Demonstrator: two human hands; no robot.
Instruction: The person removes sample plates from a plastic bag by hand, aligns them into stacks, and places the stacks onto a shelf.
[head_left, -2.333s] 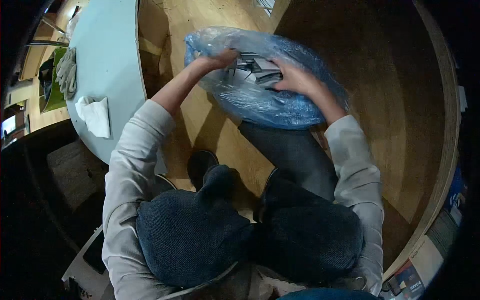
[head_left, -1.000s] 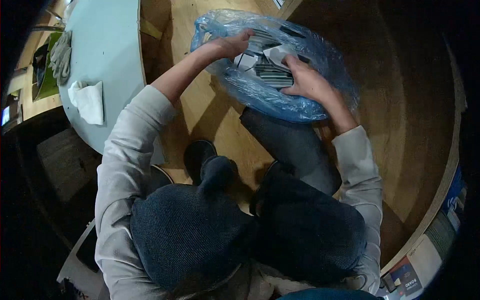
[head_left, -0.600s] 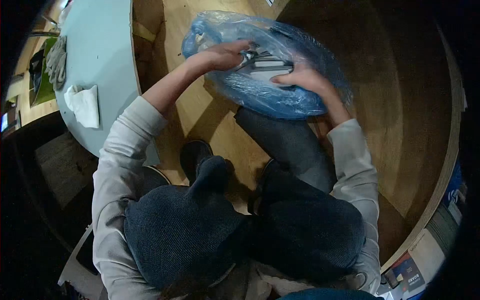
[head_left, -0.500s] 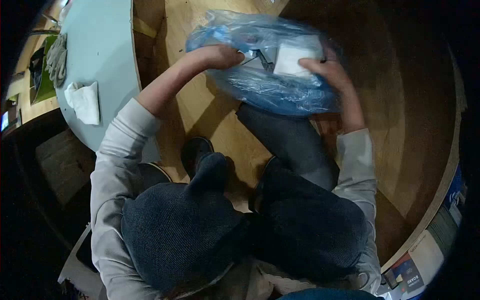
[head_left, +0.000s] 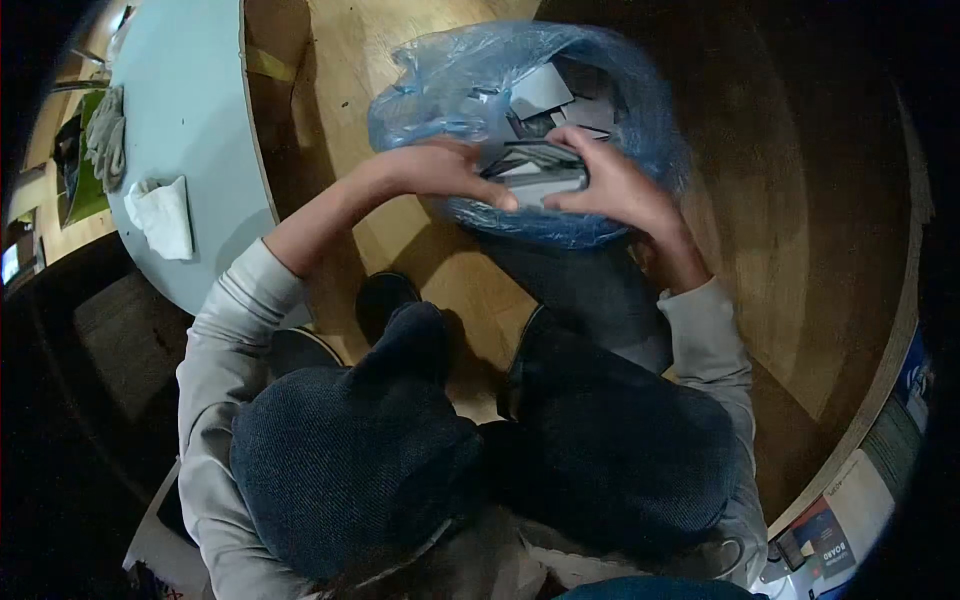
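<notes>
A stack of flat grey and white pieces [head_left: 540,176] is between my two hands, over the near side of a blue plastic bag [head_left: 440,95]. My left hand [head_left: 445,168] is closed on the stack's left end, its thumb along the near side. Around the right end my right hand [head_left: 615,185] is closed too, with the thumb in front and the fingers behind. More flat pieces [head_left: 541,91], white and grey, lie loose inside the open bag beyond my hands. Motion blurs the stack a little, and my left fingertips are partly hidden.
On the left, a pale blue table [head_left: 190,90] carries a folded white cloth [head_left: 163,217] and grey gloves [head_left: 105,138]. A curved wooden edge [head_left: 865,400] runs along the right. Below the bag is a dark grey object [head_left: 590,290] beside my knees, on the wooden floor.
Both hands have come nearer to me and closer together, now holding a stack between them. The white piece that was at my right hand is no longer there. The bag's opening shows wider.
</notes>
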